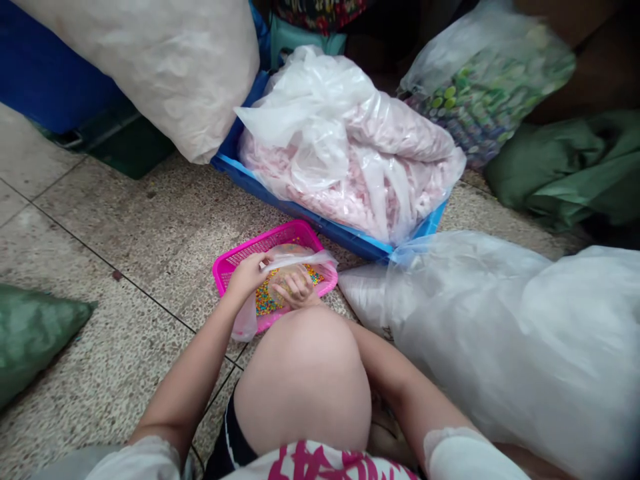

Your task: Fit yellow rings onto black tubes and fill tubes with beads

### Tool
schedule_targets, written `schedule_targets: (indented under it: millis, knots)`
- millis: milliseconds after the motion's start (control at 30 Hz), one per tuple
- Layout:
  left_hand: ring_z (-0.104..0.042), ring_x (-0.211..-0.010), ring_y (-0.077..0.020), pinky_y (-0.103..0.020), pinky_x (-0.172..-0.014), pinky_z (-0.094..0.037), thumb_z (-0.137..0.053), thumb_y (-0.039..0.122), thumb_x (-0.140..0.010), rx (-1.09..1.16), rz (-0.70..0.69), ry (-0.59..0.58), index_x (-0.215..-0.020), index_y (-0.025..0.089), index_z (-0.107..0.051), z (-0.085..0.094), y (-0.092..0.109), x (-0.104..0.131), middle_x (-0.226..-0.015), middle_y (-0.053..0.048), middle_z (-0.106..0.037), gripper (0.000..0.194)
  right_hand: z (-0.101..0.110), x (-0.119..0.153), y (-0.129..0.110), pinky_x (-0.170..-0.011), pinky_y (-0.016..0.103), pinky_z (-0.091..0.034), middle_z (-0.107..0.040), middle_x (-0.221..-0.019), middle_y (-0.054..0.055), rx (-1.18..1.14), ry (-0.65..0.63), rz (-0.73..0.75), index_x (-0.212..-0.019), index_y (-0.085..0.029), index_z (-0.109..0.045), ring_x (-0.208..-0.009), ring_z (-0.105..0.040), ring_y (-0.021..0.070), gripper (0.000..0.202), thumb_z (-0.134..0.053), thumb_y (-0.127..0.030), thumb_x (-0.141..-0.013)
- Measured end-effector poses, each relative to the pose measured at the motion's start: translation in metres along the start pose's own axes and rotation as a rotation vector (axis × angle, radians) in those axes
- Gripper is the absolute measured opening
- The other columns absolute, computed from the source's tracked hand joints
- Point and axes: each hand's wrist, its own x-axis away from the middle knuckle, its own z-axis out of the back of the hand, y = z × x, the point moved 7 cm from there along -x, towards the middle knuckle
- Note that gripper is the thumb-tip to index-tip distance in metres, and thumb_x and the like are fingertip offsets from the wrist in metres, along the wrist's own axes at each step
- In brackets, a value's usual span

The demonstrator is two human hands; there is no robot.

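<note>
Pink basket [264,238] lies under both hands, long axis running near-left to far-right; inside, a plastic bag [300,259], its edge pinched by the left hand [245,275]; the right hand [297,287], loosely curled, grip unclear, is nearer the tiny beads [265,303].

the pink basket [240,255] and blue crate [345,235] look smooth plastic; the floor [150,230], matt stone.

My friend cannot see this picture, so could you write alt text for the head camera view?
A person's left hand holds the edge of a translucent white plastic bag in a bright pink rectangular plastic basket, while the right hand is over small multicoloured pieces. Beyond, a blue plastic crate holds a clear plastic bag of pale pink pieces.
</note>
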Motion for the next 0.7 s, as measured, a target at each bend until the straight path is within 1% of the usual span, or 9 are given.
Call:
schedule_targets:
  millis: [133,200,267,333,433,500,533,600,700]
  knots:
    - [-0.062,-0.085,-0.0202,-0.031,-0.080,-0.048,-0.055,0.017,-0.075,-0.018,0.014,-0.012,-0.104,0.016,-0.064,-0.001,0.001,0.000,-0.097,-0.007,-0.068,0.030,0.014,0.004,0.001,-0.105,0.040,-0.039,-0.063,-0.105,0.004,0.050,0.061,0.092,-0.116,-0.029,-0.063,-0.109,-0.054,0.0162,0.030,-0.048,-0.023,-0.090]
    - [-0.062,-0.088,-0.0212,-0.032,-0.082,-0.048,-0.055,0.021,-0.077,-0.024,0.010,-0.020,-0.104,0.015,-0.064,0.001,0.001,0.001,-0.098,-0.008,-0.067,0.029,0.027,0.005,0.002,-0.105,0.046,-0.037,-0.060,-0.110,0.005,0.081,0.114,0.080,-0.115,-0.032,-0.063,-0.112,-0.052,0.0192,0.033,-0.049,-0.021,-0.088]
    - [-0.062,-0.095,-0.0224,-0.034,-0.087,-0.048,-0.058,0.025,-0.077,-0.019,-0.025,-0.047,-0.105,0.015,-0.064,0.005,0.006,0.001,-0.103,-0.009,-0.067,0.031,0.054,0.002,0.005,-0.105,0.054,-0.033,-0.054,-0.118,0.009,0.126,0.213,0.014,-0.117,-0.030,-0.063,-0.117,-0.047,0.0258,0.038,-0.054,-0.022,-0.082]
    - [-0.060,-0.104,-0.0232,-0.035,-0.094,-0.046,-0.061,0.032,-0.077,0.001,-0.086,-0.080,-0.111,0.014,-0.062,0.011,0.017,-0.002,-0.112,-0.010,-0.065,0.038,0.104,-0.002,0.009,-0.104,0.057,-0.030,-0.045,-0.126,0.014,0.192,0.387,-0.138,-0.122,-0.026,-0.061,-0.121,-0.041,0.0322,0.048,-0.059,-0.024,-0.074]
    - [-0.059,-0.106,-0.0232,-0.036,-0.096,-0.046,-0.054,0.040,-0.084,0.059,-0.113,-0.045,-0.120,0.013,-0.057,0.030,0.053,-0.018,-0.120,-0.012,-0.062,0.045,0.214,-0.002,0.010,-0.104,0.055,-0.030,-0.031,-0.132,0.017,0.286,0.633,-0.438,-0.129,-0.020,-0.054,-0.122,-0.036,0.0359,0.066,-0.061,-0.019,-0.064]
    - [-0.061,-0.102,-0.0234,-0.037,-0.092,-0.048,-0.048,0.040,-0.087,0.069,-0.107,-0.009,-0.118,0.014,-0.057,0.040,0.097,-0.036,-0.118,-0.011,-0.063,0.042,0.297,0.000,0.001,-0.104,0.055,-0.030,-0.029,-0.134,0.016,0.302,0.678,-0.508,-0.132,-0.020,-0.050,-0.123,-0.035,0.0353,0.070,-0.059,-0.014,-0.062]
    - [-0.062,-0.100,-0.0235,-0.037,-0.091,-0.048,-0.047,0.040,-0.088,0.073,-0.121,-0.007,-0.115,0.016,-0.059,0.043,0.129,-0.045,-0.115,-0.010,-0.065,0.038,0.340,0.007,-0.003,-0.105,0.054,-0.031,-0.029,-0.133,0.016,0.291,0.684,-0.532,-0.132,-0.020,-0.047,-0.126,-0.033,0.0348,0.071,-0.058,-0.014,-0.062]
    - [-0.063,-0.097,-0.0230,-0.036,-0.091,-0.048,-0.047,0.039,-0.088,0.109,-0.208,-0.064,-0.110,0.018,-0.061,0.040,0.210,-0.055,-0.108,-0.007,-0.067,0.033,0.423,0.033,-0.013,-0.105,0.052,-0.033,-0.033,-0.131,0.013,0.295,0.673,-0.502,-0.133,-0.021,-0.044,-0.127,-0.033,0.0324,0.070,-0.055,-0.015,-0.063]
    - [-0.064,-0.100,-0.0235,-0.034,-0.088,-0.049,-0.043,0.046,-0.092,0.232,-0.393,-0.259,-0.119,0.019,-0.056,0.018,0.345,-0.043,-0.109,-0.009,-0.067,0.041,0.522,0.115,-0.011,-0.100,0.048,-0.038,-0.039,-0.128,0.009,0.352,0.713,-0.533,-0.132,-0.024,-0.045,-0.125,-0.037,0.0293,0.068,-0.050,-0.013,-0.065]
